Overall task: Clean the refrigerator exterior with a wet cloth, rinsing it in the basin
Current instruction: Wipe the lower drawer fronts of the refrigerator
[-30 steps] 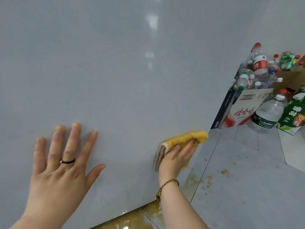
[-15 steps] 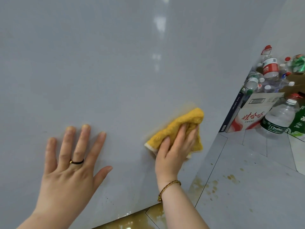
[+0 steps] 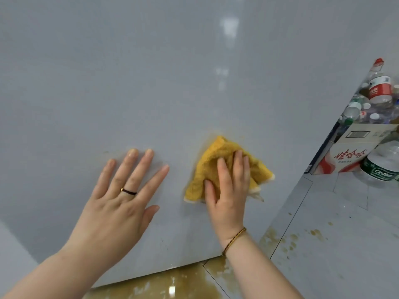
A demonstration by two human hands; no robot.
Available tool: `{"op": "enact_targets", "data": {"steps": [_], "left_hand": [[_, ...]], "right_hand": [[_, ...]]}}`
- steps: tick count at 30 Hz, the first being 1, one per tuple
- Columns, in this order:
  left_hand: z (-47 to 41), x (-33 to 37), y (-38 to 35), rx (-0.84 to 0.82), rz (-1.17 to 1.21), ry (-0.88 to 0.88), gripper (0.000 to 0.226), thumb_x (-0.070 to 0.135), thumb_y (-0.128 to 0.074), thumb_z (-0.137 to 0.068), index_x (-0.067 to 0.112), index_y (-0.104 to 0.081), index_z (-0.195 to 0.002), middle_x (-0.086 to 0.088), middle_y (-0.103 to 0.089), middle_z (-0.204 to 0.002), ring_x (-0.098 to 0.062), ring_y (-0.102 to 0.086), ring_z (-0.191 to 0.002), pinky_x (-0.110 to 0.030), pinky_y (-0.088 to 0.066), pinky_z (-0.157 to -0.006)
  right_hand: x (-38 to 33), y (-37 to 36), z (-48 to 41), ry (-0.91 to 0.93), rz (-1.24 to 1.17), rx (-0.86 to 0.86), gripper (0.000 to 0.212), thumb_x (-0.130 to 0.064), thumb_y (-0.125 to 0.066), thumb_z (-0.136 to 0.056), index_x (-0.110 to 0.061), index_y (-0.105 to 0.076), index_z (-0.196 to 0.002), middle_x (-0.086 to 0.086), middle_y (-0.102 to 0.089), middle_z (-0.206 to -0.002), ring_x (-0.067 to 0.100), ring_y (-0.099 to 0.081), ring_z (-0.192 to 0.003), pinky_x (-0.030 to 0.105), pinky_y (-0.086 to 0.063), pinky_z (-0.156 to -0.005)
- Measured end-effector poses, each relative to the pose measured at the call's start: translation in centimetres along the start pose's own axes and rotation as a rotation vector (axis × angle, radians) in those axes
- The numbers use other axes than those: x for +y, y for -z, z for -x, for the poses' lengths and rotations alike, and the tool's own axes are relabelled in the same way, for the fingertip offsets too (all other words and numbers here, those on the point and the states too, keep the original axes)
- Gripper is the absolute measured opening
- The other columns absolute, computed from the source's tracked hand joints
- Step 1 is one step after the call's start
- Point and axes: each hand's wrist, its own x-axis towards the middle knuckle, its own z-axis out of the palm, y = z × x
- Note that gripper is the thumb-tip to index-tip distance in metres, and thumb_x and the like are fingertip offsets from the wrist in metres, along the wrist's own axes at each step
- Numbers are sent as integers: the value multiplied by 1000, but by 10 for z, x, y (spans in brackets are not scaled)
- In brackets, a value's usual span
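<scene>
Left hand: the left hand (image 3: 121, 203) lies flat on the pale refrigerator panel (image 3: 151, 83), fingers spread and grasping nothing, a dark ring (image 3: 128, 191) on one finger.
Right hand: the right hand (image 3: 226, 190) presses the yellow cloth (image 3: 218, 160) against the panel, fingers laid over it, cord bracelet (image 3: 234, 240) at the wrist.
Cloth: bunched under the right fingertips, its edges poking out past them on both sides; just beside the left hand's fingers.
Floor: brown puddle (image 3: 164, 283) below both wrists.
Far right: plastic bottles (image 3: 380, 89) and a carton (image 3: 349, 152), well apart from the fingers.
</scene>
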Motion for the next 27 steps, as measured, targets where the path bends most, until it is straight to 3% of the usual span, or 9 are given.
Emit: {"op": "enact_targets", "data": {"steps": [3,6,8,11,16,20,23,25,27], "left_hand": [[2,0,8,4,102,68,49,42,-9,-96,25,-16,-141,-10,-19,-149,-12,8,-142,-35,-3,-114],[15,-6,17,51,181,207,48,45,-13,-95,23,-19,-138,-14,-23,-144,-10,8,-142,-30,-1,-115],[29,-18,22,90,207,321,50,48,-16,-94,23,-20,-137,-15,-20,-144,-7,8,-142,-27,1,-115],[51,-37,29,129,228,505,57,52,-23,-91,19,-20,-137,-16,-15,-144,-2,10,-140,-22,3,-114],[73,-51,30,153,485,805,80,31,-57,-80,17,-11,-144,3,-5,-151,26,14,-124,-12,-1,-108],[79,-55,27,143,614,798,77,16,-62,-81,26,-6,-132,13,0,-140,33,13,-117,8,4,-96],[80,-56,27,173,629,838,76,12,-61,-83,28,-7,-134,12,-7,-140,31,7,-119,9,3,-95],[81,-58,24,221,577,847,74,15,-54,-79,17,-14,-141,4,-13,-141,28,5,-123,7,0,-98],[79,-59,24,271,580,891,73,16,-50,-78,18,-13,-141,5,-11,-142,27,5,-125,6,-1,-98]], "right_hand": [[-8,7,-66,192,135,59,42,-43,-33,-96,-27,-23,-133,-5,-4,-155,16,-5,-143,37,-10,-114],[-28,-7,-77,116,221,129,41,-45,-24,-96,-24,-33,-130,14,-23,-140,27,-12,-134,41,-10,-112],[-39,-22,-55,107,260,132,41,-44,-21,-97,-26,-29,-133,11,-15,-149,26,-9,-140,42,-9,-114],[-50,-39,-9,275,303,20,44,-42,-24,-97,-30,-20,-139,0,8,-156,21,2,-144,42,-4,-116],[-37,-34,16,682,395,-188,42,-31,-29,-95,-25,-23,-136,5,8,-156,23,4,-144,42,-2,-117],[-27,-17,-32,881,393,-181,47,-22,-38,-90,-25,-31,-136,5,-1,-156,21,0,-144,40,-5,-117],[-44,-12,-89,613,346,19,40,-29,-32,-96,-22,-30,-135,10,-8,-155,19,-3,-144,35,-2,-117],[-65,-20,-109,337,295,175,41,-29,-27,-97,-14,-36,-133,22,-26,-142,30,-14,-139,33,-1,-115],[-86,-32,-103,182,244,264,40,-25,-23,-97,-12,-38,-131,24,-28,-137,34,-17,-135,33,-2,-115]]}}
